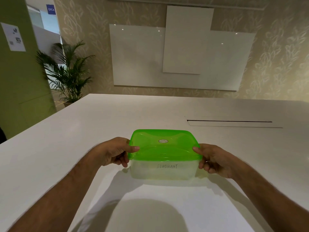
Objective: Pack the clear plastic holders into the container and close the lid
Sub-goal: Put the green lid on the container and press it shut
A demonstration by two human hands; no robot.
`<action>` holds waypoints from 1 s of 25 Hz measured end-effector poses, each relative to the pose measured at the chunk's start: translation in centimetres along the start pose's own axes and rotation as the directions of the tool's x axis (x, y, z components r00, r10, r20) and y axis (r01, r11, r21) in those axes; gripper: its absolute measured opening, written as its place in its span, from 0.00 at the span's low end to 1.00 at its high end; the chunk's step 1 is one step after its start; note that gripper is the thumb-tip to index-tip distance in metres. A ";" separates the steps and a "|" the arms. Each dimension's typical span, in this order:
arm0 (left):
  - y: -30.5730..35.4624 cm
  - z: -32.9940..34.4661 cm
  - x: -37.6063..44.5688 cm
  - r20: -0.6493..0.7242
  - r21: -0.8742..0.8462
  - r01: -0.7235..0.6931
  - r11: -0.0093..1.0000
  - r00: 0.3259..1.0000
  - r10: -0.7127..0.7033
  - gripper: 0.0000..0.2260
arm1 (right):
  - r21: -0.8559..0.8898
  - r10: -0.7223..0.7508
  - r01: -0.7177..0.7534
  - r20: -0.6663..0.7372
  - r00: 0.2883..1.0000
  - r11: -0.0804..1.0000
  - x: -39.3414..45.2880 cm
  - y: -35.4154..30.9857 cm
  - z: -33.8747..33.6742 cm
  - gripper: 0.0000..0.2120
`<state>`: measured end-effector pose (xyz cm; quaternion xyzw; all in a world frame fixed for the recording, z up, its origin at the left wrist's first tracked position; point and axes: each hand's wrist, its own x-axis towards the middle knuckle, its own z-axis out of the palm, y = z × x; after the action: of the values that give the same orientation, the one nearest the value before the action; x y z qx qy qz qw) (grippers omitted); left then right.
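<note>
A translucent rectangular container with handwriting on its front wall stands on the white table. A bright green lid with a small oval sticker covers its top. My left hand grips the container's left side, thumb pressed on the lid's left edge. My right hand holds the right side the same way, thumb on the lid's right edge. The clear plastic holders are not visible; the cloudy walls hide whatever is inside.
A long cable slot with a flap is set into the table at the right. A potted palm stands beyond the table's far left corner. White boards hang on the patterned wall behind.
</note>
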<state>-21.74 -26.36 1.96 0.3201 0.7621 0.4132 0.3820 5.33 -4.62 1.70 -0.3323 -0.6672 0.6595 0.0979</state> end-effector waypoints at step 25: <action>0.3 0.0 -0.4 0.011 0.017 0.007 1.000 1.000 -0.008 0.22 | 0.268 -0.005 0.016 -0.042 0.999 0.963 0.3 0.8 0.7 0.13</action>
<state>-21.49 -26.49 2.36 0.3228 0.7647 0.4034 0.3850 4.93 -5.08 0.76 -0.3258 -0.5716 0.7361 0.1590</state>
